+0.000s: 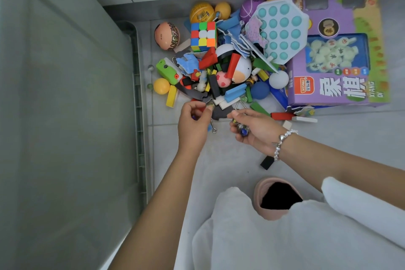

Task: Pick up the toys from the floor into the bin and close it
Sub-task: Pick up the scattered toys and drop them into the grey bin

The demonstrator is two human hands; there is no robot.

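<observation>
A heap of toys lies on the grey tiled floor: a colour cube (203,36), balls, coloured wooden blocks (235,92), a teal pop-it board (282,33) and a purple chess box (337,50). My left hand (192,120) is at the heap's near edge, fingers curled, pinching a small marble. My right hand (252,127) is beside it, palm up, cupping several glass marbles (242,131) in curled fingers. The grey bin (72,94) fills the left of the view, its ribbed rim (138,94) next to the heap.
A black block (267,162) lies alone on the floor near my right wrist. Red and white blocks (293,117) lie below the chess box. My pink slipper (276,197) and white-clad knees are at the bottom. A wall skirting runs behind the heap.
</observation>
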